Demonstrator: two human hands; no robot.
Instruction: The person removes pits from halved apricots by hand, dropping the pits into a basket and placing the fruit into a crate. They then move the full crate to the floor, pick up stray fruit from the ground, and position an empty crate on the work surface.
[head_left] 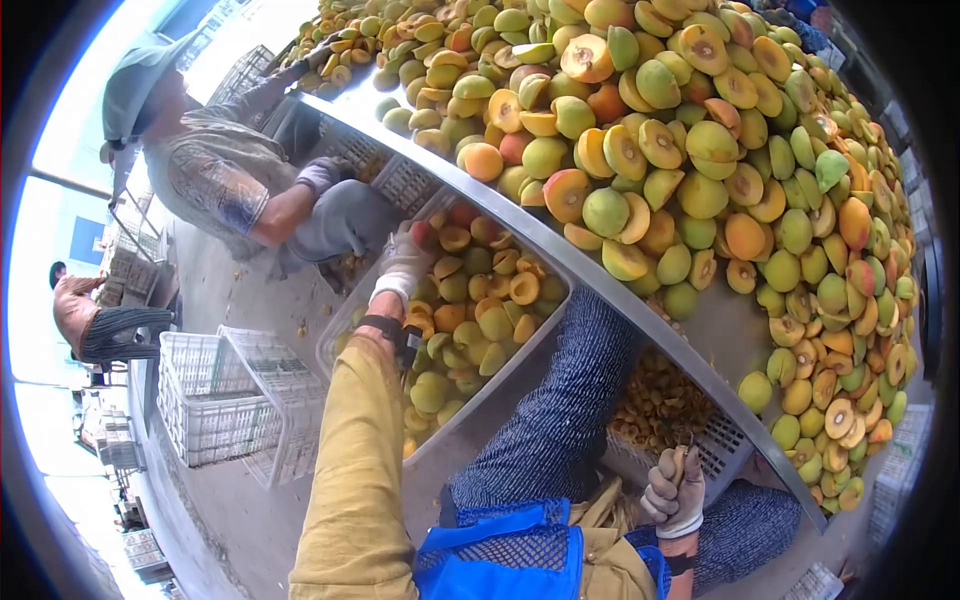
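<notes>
My left hand [404, 264], in a pale glove, is at the far left side of a plastic crate [338, 318] of apricot halves [470, 320]. Its fingers curl against a reddish apricot [425, 236], partly hidden by the glove. My right hand [674, 495], also gloved, is closed around a small tool [682, 462] with a thin metal end, low by my knee. Behind that hand stands a crate [728, 440] holding brownish pits or scraps [660, 400]. A large heap of apricots [650, 150], many cut in half, covers the metal-edged table [560, 235] ahead.
A co-worker [225, 160] in a cap and gloves sits at the left, reaching to the heap. White plastic crates [225, 395] stand on the floor at left. Another person [90, 310] bends beside stacked crates farther back. The table's metal rim crosses diagonally above my knees.
</notes>
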